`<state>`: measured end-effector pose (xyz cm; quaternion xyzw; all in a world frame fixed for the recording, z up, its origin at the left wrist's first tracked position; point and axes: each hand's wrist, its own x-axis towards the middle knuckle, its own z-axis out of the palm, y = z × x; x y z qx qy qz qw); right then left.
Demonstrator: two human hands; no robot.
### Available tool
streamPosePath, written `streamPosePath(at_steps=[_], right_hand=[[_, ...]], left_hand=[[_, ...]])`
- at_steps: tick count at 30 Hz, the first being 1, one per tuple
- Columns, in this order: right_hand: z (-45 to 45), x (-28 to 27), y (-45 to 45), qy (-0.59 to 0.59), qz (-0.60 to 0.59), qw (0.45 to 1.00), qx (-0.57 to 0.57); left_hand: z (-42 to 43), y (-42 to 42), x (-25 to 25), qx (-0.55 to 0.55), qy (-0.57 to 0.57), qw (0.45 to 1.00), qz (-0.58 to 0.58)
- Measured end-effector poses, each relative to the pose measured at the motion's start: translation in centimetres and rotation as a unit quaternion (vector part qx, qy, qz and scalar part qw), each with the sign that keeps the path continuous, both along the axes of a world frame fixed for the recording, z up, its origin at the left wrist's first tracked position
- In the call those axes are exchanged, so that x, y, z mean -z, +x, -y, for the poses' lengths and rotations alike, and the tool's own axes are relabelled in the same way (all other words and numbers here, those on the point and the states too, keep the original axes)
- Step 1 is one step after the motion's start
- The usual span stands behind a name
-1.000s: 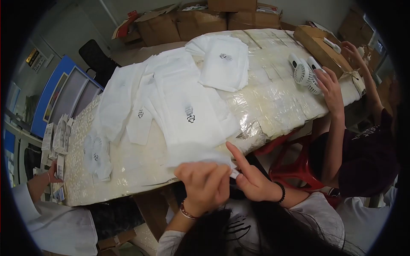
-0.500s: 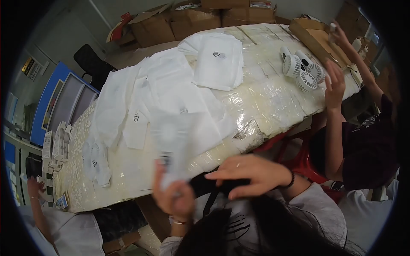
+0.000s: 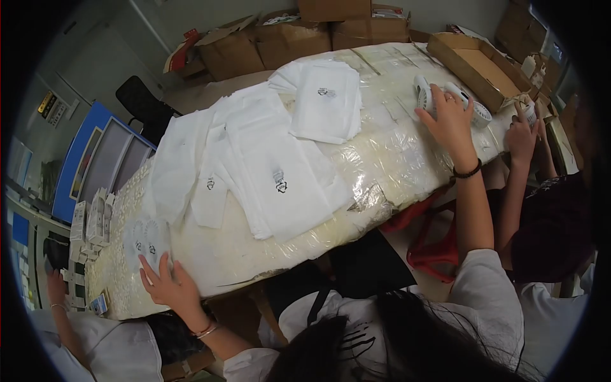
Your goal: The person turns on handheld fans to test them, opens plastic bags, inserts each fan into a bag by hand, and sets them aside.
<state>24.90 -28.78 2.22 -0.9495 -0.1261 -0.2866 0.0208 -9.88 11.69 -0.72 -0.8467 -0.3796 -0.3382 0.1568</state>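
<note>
Fingers spread, my left hand [image 3: 168, 288] is at the lower edge of white fans in translucent bags [image 3: 145, 239] at the table's left; nothing is seen gripped in it. My right hand [image 3: 450, 122] reaches over several white handheld fans [image 3: 424, 94] at the right, its fingers apart; what lies under the palm is hidden. White printed bags [image 3: 277, 181] lie spread and overlapping in the middle. A thicker stack of the same bags [image 3: 326, 102] lies behind them.
A co-worker's hand [image 3: 523, 135] holds a white item beside an open cardboard tray [image 3: 474, 63]. Another person's hand [image 3: 56, 286] is at the far left, near white boxes [image 3: 98, 219]. Cardboard boxes [image 3: 286, 44] line the back; a red stool [image 3: 436, 245] stands at right.
My left hand has let go of the bagged fan and now lies by the bagged fans at the left. My right hand has moved out to the loose fans. The co-worker's hands have shifted.
</note>
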Motion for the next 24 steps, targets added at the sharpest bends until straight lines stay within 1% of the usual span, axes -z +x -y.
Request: streamPosePath(at_steps=[1,2,3,4,5,6,7,8,9,10,11,13,14,16,17,18,19,20,21,23,24], right_hand=[[-0.1,0.4,0.2,0.023,0.031,0.999,-0.025],[-0.3,0.5,0.2,0.044,0.061,0.996,-0.051],[-0.5,0.2,-0.3,0.045,0.063,0.996,-0.053],[-0.8,-0.4,-1.3,0.145,0.089,0.980,-0.108],[-1.1,-0.9,-2.3,0.243,0.110,0.950,-0.161],[-1.6,-1.4,-3.6,0.242,0.107,0.950,-0.164],[-2.1,-1.9,-5.1,0.407,0.074,0.879,-0.237],[-2.6,-2.0,-6.4,0.557,0.037,0.774,-0.297],[-2.9,-1.7,-7.4,0.557,0.035,0.776,-0.294],[-3.2,-1.6,-8.3,0.577,-0.031,0.755,-0.311],[-3.5,-1.5,-9.1,0.593,-0.097,0.730,-0.327],[-5.2,0.4,-10.1,0.568,-0.117,0.722,-0.378],[-5.6,1.0,-10.4,0.569,-0.118,0.722,-0.376],[-6.3,2.2,-10.6,0.544,-0.277,0.686,-0.395],[-6.5,2.8,-10.5,0.545,-0.282,0.684,-0.395],[-6.9,3.4,-10.4,0.573,-0.310,0.646,-0.398],[-7.1,3.7,-10.2,0.599,-0.334,0.607,-0.401],[-7.2,3.8,-9.9,0.608,-0.334,0.585,-0.420],[-7.4,3.5,-10.0,0.608,-0.334,0.584,-0.421],[-7.6,2.8,-10.7,0.663,-0.309,0.533,-0.426],[-7.4,2.7,-10.6,0.664,-0.308,0.535,-0.422]], left_hand=[[1.0,1.0,-0.3,0.000,0.003,1.000,0.006],[2.1,1.9,-0.4,0.086,0.007,0.996,0.015],[3.5,2.6,-0.5,0.170,0.010,0.985,0.022],[5.1,3.7,-0.6,0.251,-0.037,0.967,0.018],[6.7,4.7,-0.7,0.328,-0.085,0.941,0.012],[8.2,5.5,-1.0,0.400,-0.124,0.908,-0.013],[9.5,6.2,-1.3,0.469,-0.164,0.867,-0.039],[10.5,6.9,-1.4,0.468,-0.168,0.866,-0.043],[11.3,7.8,-1.6,0.496,-0.193,0.844,-0.072],[11.9,8.4,-1.6,0.524,-0.215,0.818,-0.099],[12.3,8.5,-1.3,0.527,-0.215,0.816,-0.100],[13.1,8.3,-0.6,0.535,-0.202,0.809,-0.137],[13.8,8.0,-0.6,0.530,-0.198,0.814,-0.131],[14.6,7.7,-0.5,0.528,-0.205,0.815,-0.127],[14.8,7.4,-0.5,0.524,-0.211,0.816,-0.123],[14.6,7.3,-0.5,0.521,-0.213,0.817,-0.125],[14.3,7.5,-0.6,0.540,-0.235,0.803,-0.088],[13.9,7.7,-0.7,0.559,-0.255,0.787,-0.050],[13.7,7.9,-0.9,0.559,-0.254,0.788,-0.050],[13.2,8.4,-1.3,0.534,-0.293,0.792,-0.041],[13.0,8.7,-1.3,0.536,-0.295,0.790,-0.043]])
